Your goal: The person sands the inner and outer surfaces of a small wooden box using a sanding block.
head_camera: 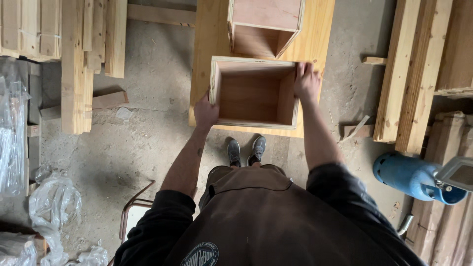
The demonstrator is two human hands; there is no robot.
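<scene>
While the open wooden box [254,93] sits on the plywood sheet [207,44] laid flat on the concrete floor [143,143], both hands are on it, one at each side. The left hand [205,112] is pressed against the box's left wall near the lower corner, fingers folded round the edge; how far they reach inside is hidden by the board. The right hand [307,81] is clamped over the upper right corner, fingers curled over the rim and lying close together, thumb side toward the hollow. The box stands with its open face up toward the camera, bare wood inside.

Just beyond it on the same sheet, a second wooden box [266,24] lies tipped, its opening facing the first one, the two close but apart. Below the sheet's near edge, a pair of grey shoes [246,150]. Out to the left, stacked planks [79,59] and crumpled clear plastic [51,202]; to the right, more long boards [411,74] and a blue cylinder [411,177] lying on its side.
</scene>
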